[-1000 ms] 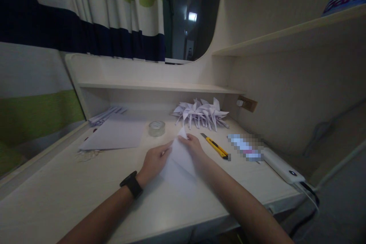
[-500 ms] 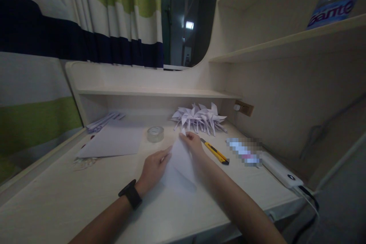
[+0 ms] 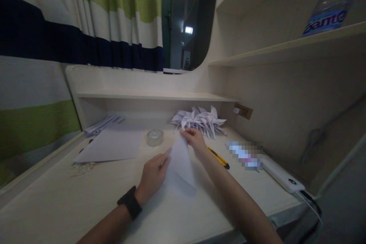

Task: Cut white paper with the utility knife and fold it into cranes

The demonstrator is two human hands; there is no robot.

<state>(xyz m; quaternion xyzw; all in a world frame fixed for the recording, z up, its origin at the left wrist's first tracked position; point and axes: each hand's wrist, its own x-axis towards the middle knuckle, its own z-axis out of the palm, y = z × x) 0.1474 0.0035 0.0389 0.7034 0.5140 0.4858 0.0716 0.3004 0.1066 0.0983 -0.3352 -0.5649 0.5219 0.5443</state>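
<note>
A white sheet of paper [image 3: 180, 164], bent over on itself, is held between my two hands above the desk. My left hand [image 3: 154, 171], with a black watch on its wrist, grips the sheet's left edge between thumb and fingers. At the sheet's far tip, my right hand [image 3: 195, 140] pinches the paper. Just beyond that hand lies a bunch of folded paper pinwheels [image 3: 200, 120]. A yellow utility knife [image 3: 219, 157] rests right of my right wrist, partly covered by it. The roll of clear tape [image 3: 154, 137] stands left of the paper's tip.
On the left lie a stack of white paper [image 3: 111, 146] and several rolled paper sticks [image 3: 104, 125]. To the right are a blurred-out phone-like object [image 3: 244, 155] and a white power strip [image 3: 283, 175] with cables. A bottle [image 3: 328, 9] stands on the upper shelf.
Both hands keep hold of the sheet, which has turned slightly. My right forearm now covers more of the utility knife. The whole view has shifted a little.
</note>
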